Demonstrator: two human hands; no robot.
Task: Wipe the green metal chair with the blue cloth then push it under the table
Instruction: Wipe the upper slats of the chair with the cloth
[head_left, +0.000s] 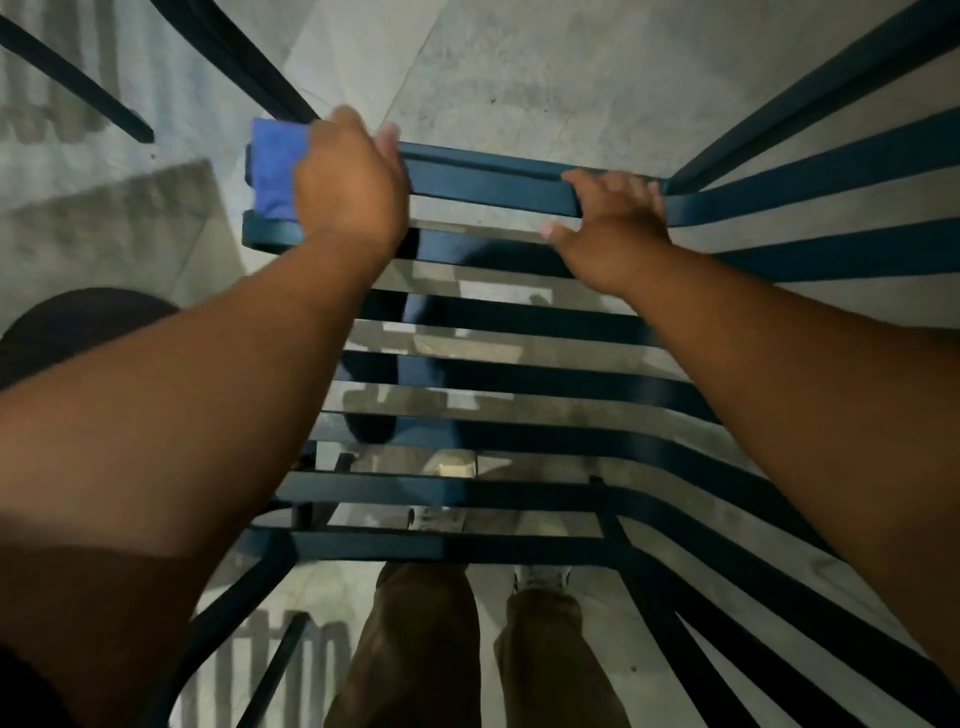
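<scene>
I am looking straight down through the dark green slatted metal chair (519, 374), whose flat bars run across my view one below the other with the pale grey concrete floor (545, 67) showing between them. My left hand (350, 182) is at the far left end of the chair's top bar, fingers curled over the rail and pressing the folded blue cloth (275, 166) against the metal; the cloth sticks out to the left of my knuckles, wrapped over the corner of the bar. My right hand (610, 223) grips the same bar further right, near where it meets the side slats, with the fingers hooked over the far edge and the thumb spread out towards the left underneath. It has hold of nothing but the rail. Both forearms reach out from the lower corners of the view. Below the slats I see my brown trouser legs (421, 649) and light-coloured shoes (543, 577) standing on the floor just behind the chair. At the upper left a dark metal leg (78, 83) of some other piece of furniture slants over the floor, well apart from my hands, and a dark round shape (78, 322) sits at the left edge, partly hidden by my left arm
</scene>
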